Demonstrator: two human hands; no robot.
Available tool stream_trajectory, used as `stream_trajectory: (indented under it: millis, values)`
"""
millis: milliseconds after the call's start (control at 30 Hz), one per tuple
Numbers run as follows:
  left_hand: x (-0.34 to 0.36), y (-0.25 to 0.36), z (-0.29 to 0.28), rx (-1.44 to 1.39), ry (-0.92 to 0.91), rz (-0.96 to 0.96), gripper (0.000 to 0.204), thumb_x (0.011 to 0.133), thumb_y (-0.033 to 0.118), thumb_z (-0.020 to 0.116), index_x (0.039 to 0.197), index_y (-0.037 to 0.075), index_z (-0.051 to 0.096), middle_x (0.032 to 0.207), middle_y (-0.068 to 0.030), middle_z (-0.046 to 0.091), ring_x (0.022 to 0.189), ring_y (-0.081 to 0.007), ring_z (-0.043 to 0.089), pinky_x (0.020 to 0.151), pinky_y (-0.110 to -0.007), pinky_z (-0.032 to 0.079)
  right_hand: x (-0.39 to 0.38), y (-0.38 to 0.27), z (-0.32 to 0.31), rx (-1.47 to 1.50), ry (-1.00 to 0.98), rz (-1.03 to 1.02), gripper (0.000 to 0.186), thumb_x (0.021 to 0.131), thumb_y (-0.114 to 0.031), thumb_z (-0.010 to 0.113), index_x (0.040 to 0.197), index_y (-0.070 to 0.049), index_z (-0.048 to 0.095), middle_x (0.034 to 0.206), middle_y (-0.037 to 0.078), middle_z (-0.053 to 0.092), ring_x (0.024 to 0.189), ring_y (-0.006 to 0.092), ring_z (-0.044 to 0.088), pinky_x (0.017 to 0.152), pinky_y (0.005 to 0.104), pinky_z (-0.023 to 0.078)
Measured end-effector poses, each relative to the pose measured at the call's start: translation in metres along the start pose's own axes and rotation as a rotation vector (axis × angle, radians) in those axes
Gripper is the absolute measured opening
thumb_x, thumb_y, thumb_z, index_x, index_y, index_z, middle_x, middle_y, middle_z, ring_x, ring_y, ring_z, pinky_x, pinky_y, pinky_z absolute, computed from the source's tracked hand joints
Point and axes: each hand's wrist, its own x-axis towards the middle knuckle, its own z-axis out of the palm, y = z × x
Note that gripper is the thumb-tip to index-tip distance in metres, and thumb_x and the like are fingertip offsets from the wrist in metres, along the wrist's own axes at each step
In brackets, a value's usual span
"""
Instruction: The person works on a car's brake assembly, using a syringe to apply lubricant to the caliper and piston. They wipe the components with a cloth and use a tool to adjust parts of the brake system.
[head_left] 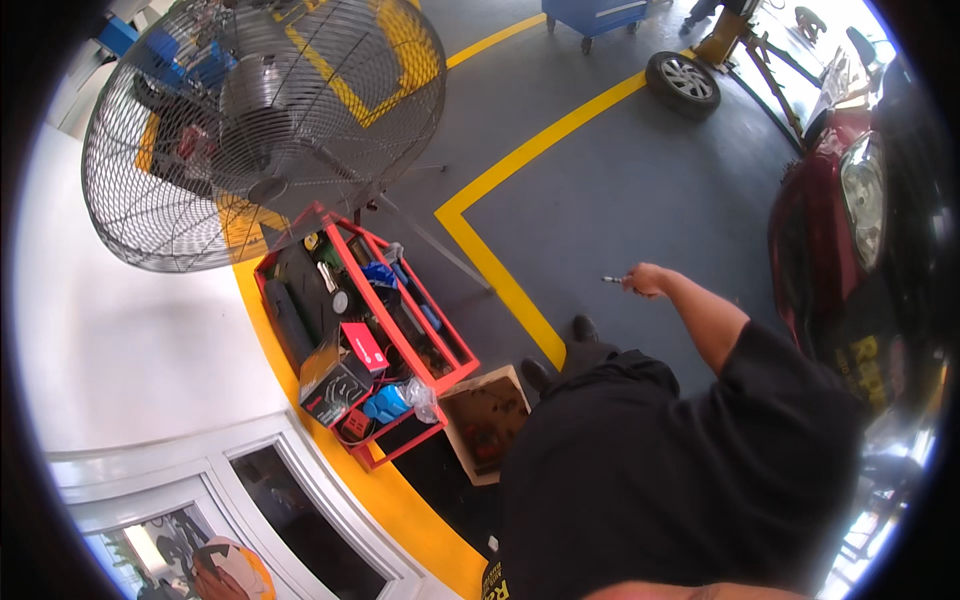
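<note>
Head view shows the right hand (648, 280) pinching a thin, stick-shaped silver and dark tool (611, 280) above the grey floor (560, 225). The left hand is out of sight, so I cannot tell what it does. On the left are 1 red metal tool cart (457, 376) and 1 big, round wire fan (262, 130). Far right, 1 black tyre with silver spokes (684, 84) sits near a dark red car (830, 220).

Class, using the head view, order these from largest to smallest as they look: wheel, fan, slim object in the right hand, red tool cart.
1. Fan
2. Red tool cart
3. Wheel
4. Slim object in the right hand

Apparent size only; distances from the camera differ.
</note>
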Motion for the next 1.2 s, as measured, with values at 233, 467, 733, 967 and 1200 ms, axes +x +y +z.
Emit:
stream_trajectory:
  millis: [233, 467, 733, 967, 1200]
  values:
    - [-0.043, 0.037, -0.046, 0.258, 0.693, -0.149, 0.041, 0.103, 0.025, 0.045, 0.133, 0.001, 0.060, 0.118, -0.0193, 0.066, 0.109, -0.0359, 0.064, 0.098, -0.052, 0.048, -0.014, -0.034, -0.021, 0.112, 0.089, -0.154, 0.031, 0.103, -0.031, 0.053, 0.117, -0.009, 0.070, 0.083, 0.005, 0.059, 0.073, 0.0167, 0.055, 0.062, 0.0316, 0.046]
    - [0.062, 0.235, -0.365, -1.483, 0.751, 0.670, 0.063, 0.104, 0.040, 0.046, 0.144, -0.007, 0.041, 0.130, -0.0245, 0.058, 0.101, -0.0306, 0.065, 0.091, -0.041, 0.051, -0.099, -0.040, -0.098, 0.648, 0.103, -0.408, 0.032, 0.107, -0.032, 0.050, 0.114, -0.005, 0.066, 0.082, 0.000, 0.055, 0.073, 0.0108, 0.051, 0.065, 0.0283, 0.045]
    - [0.075, 0.469, -0.784, -2.611, 0.232, 1.578, 0.073, 0.104, 0.062, 0.026, 0.132, 0.000, 0.051, 0.081, -0.0138, 0.063, 0.078, -0.0164, 0.060, 0.071, -0.027, 0.047, -0.216, 0.002, -0.194, 1.275, -0.055, -1.009, 0.046, 0.105, -0.033, 0.054, 0.137, 0.001, 0.053, 0.097, 0.002, 0.059, 0.090, 0.0142, 0.063, 0.076, 0.0341, 0.054]
    - [0.021, 0.563, -0.995, -2.658, -0.909, 2.039, 0.070, 0.104, 0.059, 0.033, 0.142, 0.003, 0.050, 0.068, -0.0047, 0.049, 0.065, -0.0153, 0.044, 0.077, -0.032, 0.045, -0.224, 0.104, -0.257, 1.644, 0.172, -1.160, 0.049, 0.104, -0.028, 0.056, 0.143, 0.001, 0.047, 0.111, 0.007, 0.063, 0.108, 0.0283, 0.065, 0.083, 0.0466, 0.057]
    - [0.026, 0.666, -1.115, -2.242, -1.598, 2.127, 0.065, 0.102, 0.061, 0.041, 0.142, 0.010, 0.051, 0.084, -0.0001, 0.051, 0.084, -0.0171, 0.049, 0.091, -0.035, 0.045, -0.204, 0.175, -0.309, 1.779, 0.457, -1.080, 0.036, 0.103, -0.032, 0.058, 0.125, -0.004, 0.058, 0.114, 0.008, 0.062, 0.110, 0.0273, 0.063, 0.083, 0.0451, 0.055]
